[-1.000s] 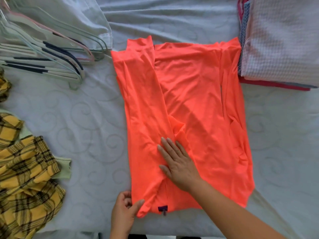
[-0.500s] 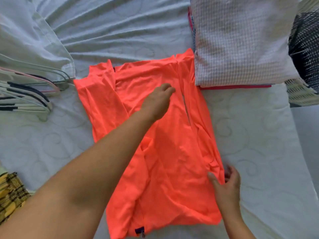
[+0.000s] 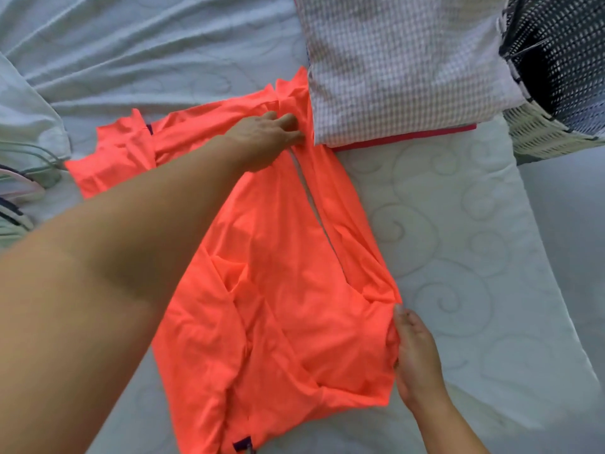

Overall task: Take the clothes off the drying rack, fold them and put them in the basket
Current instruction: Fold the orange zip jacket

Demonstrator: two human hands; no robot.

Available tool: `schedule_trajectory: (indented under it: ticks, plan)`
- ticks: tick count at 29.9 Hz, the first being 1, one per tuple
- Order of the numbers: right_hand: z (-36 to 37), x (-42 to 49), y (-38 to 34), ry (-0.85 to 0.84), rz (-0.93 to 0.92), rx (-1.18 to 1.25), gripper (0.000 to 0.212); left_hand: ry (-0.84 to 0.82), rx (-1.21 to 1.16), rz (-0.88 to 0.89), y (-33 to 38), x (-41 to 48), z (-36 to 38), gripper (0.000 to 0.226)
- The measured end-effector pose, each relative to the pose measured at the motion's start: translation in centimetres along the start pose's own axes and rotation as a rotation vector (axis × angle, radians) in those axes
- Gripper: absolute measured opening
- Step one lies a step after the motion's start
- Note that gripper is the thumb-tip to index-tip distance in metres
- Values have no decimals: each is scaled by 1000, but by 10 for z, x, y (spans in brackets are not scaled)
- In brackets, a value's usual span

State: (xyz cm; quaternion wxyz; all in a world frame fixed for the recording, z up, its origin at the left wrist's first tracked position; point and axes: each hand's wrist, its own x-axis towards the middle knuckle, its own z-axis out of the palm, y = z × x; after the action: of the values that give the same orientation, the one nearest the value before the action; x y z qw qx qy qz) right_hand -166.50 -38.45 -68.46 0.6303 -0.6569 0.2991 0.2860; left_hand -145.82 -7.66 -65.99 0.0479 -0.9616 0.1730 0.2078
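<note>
An orange garment [image 3: 281, 290] lies partly folded on the pale quilted bed, its left side turned inward. My left hand [image 3: 265, 139] reaches across it to the far right corner and pinches the fabric there, right beside a folded stack. My right hand [image 3: 414, 355] grips the near right edge of the garment, thumb on top and fingers tucked under the cloth. A white woven basket [image 3: 540, 136] stands at the far right past the bed's edge, with dark mesh material [image 3: 563, 44] in it.
The folded stack has a white waffle-textured cloth [image 3: 402, 60] on top and a red layer [image 3: 409, 139] beneath, and it touches the garment's far corner. Several hangers [image 3: 19, 194] lie at the left edge. A pale cloth [image 3: 23, 103] lies at the far left.
My left hand has moved from the garment's middle to its far right corner. My right hand has taken hold of the near right edge. The view has shifted right.
</note>
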Motion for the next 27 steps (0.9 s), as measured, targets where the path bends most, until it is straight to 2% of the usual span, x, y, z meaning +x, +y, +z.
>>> schedule_trajectory:
  ticks: [3, 4, 8, 9, 11, 12, 14, 17, 19, 22, 23, 25, 27]
  plan:
    - [6, -7, -4, -69, 1, -147, 11, 25, 83, -37, 0, 2, -4, 29]
    - [5, -9, -4, -58, -23, -180, 6, 32, 98, -47, -2, 3, -7, 26]
    - [9, -27, -19, -16, -120, -185, 6, 86, 0, -118, -19, -10, -19, 25]
    - [13, -35, -24, -53, -145, -173, 14, 139, -24, -117, -26, -20, -20, 23]
    - [24, -54, -34, -199, -236, -178, 47, 257, -78, -141, -42, -43, -20, 17]
    - [30, -64, -35, -285, -255, -218, 52, 298, -119, -190, -52, -59, -16, 17]
    - [45, -80, -27, -516, -199, -344, 37, 334, -164, -258, -76, -96, 3, 23]
    - [67, -89, 0, -711, -49, -597, 27, 164, -142, -296, -101, -149, 44, 39]
    - [71, -80, 21, -671, 12, -779, 26, 123, -194, -411, -93, -174, 65, 52]
    - [70, -54, 24, -473, -29, -1058, 33, 338, -465, -461, -31, -201, 74, 37]
    - [74, -45, 14, -407, -78, -1067, 35, 378, -607, -422, -2, -208, 77, 33]
    - [89, -25, -16, -300, -209, -977, 30, 356, -900, -344, 56, -220, 83, 26]
    - [116, 2, -50, -199, -394, -909, 18, 299, -1031, -346, 103, -229, 94, 35]
